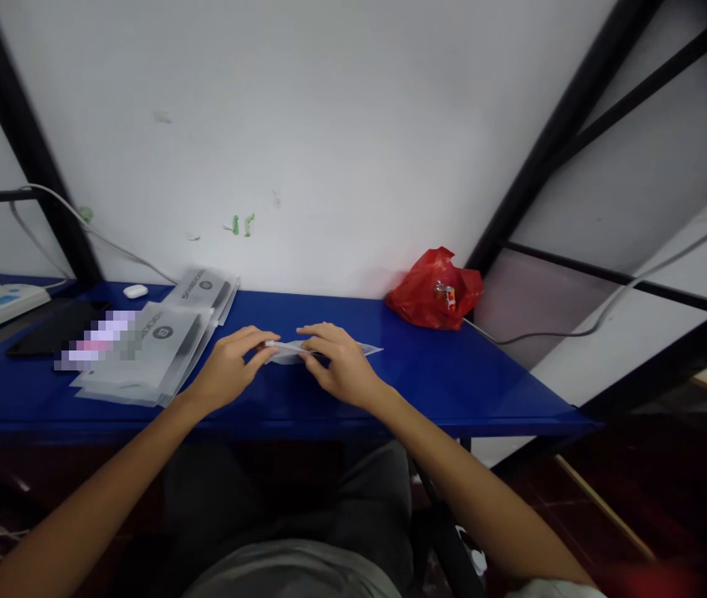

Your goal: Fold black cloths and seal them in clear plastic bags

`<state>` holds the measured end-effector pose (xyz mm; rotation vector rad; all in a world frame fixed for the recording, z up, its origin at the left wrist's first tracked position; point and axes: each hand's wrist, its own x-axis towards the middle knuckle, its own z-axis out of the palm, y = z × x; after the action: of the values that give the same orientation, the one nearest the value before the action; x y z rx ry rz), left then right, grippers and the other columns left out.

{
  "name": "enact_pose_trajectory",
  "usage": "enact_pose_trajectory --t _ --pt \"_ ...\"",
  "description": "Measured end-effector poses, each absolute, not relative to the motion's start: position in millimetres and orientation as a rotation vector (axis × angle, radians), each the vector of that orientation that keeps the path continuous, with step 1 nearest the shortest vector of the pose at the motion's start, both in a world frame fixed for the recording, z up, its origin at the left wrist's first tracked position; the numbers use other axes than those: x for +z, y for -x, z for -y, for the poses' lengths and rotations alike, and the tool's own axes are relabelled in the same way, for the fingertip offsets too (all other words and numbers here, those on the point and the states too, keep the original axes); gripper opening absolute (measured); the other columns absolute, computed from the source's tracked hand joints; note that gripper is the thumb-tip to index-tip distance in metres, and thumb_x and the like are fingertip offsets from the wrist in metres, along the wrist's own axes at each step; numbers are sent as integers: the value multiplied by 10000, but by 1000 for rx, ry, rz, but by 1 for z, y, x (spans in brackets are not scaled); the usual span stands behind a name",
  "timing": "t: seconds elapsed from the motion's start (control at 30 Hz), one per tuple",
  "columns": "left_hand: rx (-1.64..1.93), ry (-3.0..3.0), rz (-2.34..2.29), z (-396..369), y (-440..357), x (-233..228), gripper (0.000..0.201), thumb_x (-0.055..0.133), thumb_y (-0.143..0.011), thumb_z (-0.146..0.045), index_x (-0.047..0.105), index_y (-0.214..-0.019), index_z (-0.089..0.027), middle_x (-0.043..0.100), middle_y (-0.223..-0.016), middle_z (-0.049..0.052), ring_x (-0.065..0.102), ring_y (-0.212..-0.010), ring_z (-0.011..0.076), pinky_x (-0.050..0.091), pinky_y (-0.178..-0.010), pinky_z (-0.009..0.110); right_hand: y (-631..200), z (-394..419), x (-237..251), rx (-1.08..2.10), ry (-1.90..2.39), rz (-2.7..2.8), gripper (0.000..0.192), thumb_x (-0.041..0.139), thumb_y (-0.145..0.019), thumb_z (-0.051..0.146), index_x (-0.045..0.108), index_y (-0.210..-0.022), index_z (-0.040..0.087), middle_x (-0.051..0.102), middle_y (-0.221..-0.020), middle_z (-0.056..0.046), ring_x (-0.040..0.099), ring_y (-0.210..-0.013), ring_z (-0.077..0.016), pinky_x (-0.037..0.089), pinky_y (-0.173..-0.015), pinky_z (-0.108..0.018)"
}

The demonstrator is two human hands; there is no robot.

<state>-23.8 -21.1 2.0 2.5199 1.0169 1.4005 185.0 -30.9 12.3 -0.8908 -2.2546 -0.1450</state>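
A frosted translucent zip bag [289, 355] is held edge-on just above the blue table, in front of my body. My left hand [227, 365] pinches the bag's left end between thumb and fingers, by a small white piece at the top edge. Farther right, my right hand [346, 363] grips the same edge, thumb below and fingers above. Part of the bag sticks out beyond the right hand. Whatever the bag may contain is hidden from this angle.
Left of my hands lie stacked frosted bags [169, 353] with grey print, and more bags [203, 291] behind. A dark tablet or phone [47, 328], white earbud case [135, 291] and power strip [1, 307] are farther left. A red plastic bag [431, 291] stands at back right.
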Motion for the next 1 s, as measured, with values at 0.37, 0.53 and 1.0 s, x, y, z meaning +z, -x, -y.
enact_pose_trajectory --t 0.37,0.53,1.0 --pt "1599 -2521 -899 24 24 -4 171 513 -888 -227 673 -854 -175 692 -821 31 634 -751 128 519 -722 265 -190 32 12 22 897 2193 136 513 -858 185 643 -897 183 653 -1090 -95 578 -1039 -189 473 -899 -396" --pt "1596 -2639 -901 28 20 -4 190 489 -902 -216 667 -847 -179 694 -812 20 632 -764 128 519 -752 272 -189 36 15 14 928 2276 141 575 -832 225 641 -948 179 611 -1180 -111 549 -1106 -206 442 -940 -407" --pt "1439 -2712 -863 39 7 1 215 449 -913 -177 647 -832 -170 695 -792 18 628 -764 133 507 -733 267 -183 46 29 57 856 2325 151 523 -869 200 645 -959 201 633 -1152 -79 573 -1053 -182 464 -891 -374"
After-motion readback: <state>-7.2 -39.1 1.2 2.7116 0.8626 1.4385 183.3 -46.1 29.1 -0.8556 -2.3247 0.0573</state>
